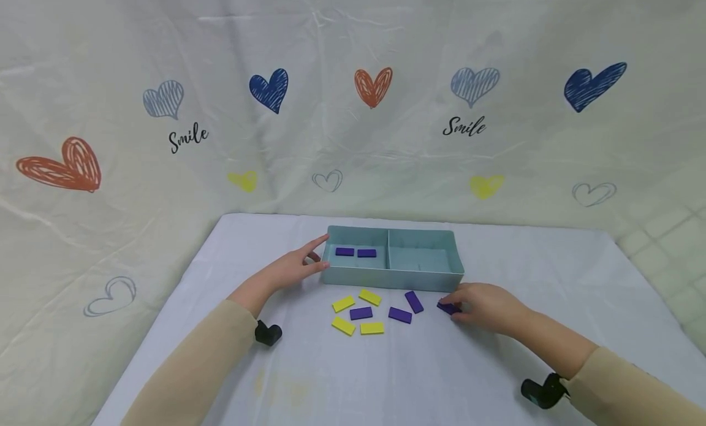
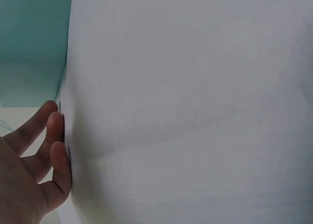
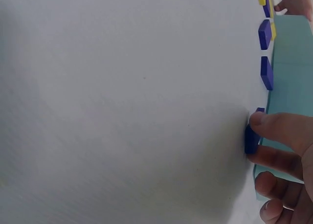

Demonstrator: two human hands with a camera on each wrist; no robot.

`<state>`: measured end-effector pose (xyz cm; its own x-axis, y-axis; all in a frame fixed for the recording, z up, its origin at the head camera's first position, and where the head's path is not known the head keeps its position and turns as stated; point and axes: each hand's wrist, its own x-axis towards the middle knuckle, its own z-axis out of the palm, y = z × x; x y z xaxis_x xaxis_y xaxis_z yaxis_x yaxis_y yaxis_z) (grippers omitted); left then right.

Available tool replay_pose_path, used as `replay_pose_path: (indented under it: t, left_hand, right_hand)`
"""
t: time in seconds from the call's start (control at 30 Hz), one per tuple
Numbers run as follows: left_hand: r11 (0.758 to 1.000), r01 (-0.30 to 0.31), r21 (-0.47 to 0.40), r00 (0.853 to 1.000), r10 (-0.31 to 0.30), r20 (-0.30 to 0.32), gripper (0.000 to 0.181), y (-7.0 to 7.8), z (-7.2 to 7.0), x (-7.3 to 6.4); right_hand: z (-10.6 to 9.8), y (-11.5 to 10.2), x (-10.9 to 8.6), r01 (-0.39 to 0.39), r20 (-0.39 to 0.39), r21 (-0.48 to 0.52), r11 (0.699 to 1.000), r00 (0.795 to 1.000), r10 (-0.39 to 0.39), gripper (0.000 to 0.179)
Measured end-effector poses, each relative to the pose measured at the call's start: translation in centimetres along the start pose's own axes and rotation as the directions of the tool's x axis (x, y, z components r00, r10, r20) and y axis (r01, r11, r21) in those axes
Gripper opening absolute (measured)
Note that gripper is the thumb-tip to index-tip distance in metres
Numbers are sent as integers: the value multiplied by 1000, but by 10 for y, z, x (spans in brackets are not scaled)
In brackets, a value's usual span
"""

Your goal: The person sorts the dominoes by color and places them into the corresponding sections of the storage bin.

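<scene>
My right hand [image 1: 488, 308] is at the box's front right corner and pinches a purple block [image 3: 251, 140] between thumb and fingertips, low over the white tabletop. The teal box [image 1: 393, 279] has two compartments. Two purple blocks [image 1: 355, 252] lie side by side in the left one. At the box's left end is my left hand [image 1: 289, 270], its index finger [image 1: 315, 243] stretched toward the back corner and its thumb by the front corner. The left wrist view shows that hand's other fingers loosely bent beside the box wall [image 2: 34, 82].
In front of the box, several yellow blocks [image 1: 372, 328] and three purple blocks [image 1: 399, 315] lie scattered on the white cloth [image 1: 419, 377]. A white backdrop [image 1: 419, 40] with printed hearts rises behind the table. Each wrist wears a black camera [image 1: 268, 333].
</scene>
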<state>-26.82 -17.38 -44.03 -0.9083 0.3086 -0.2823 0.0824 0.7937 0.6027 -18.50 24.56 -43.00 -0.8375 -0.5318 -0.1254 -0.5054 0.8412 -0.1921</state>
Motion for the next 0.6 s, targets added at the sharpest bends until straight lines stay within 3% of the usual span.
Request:
replay_pose_path:
  t: [0.4, 0.6]
  left_hand:
    - [1000, -3, 3, 1000, 3, -1, 73, 0, 1, -1]
    - [1000, 3, 7, 1000, -3, -3, 74, 0, 1, 0]
  right_hand:
    - [-10, -3, -8, -15, -28, 54, 998, 999, 16, 29]
    - [-21, -5, -10, 18, -50, 49, 999, 999, -15, 31]
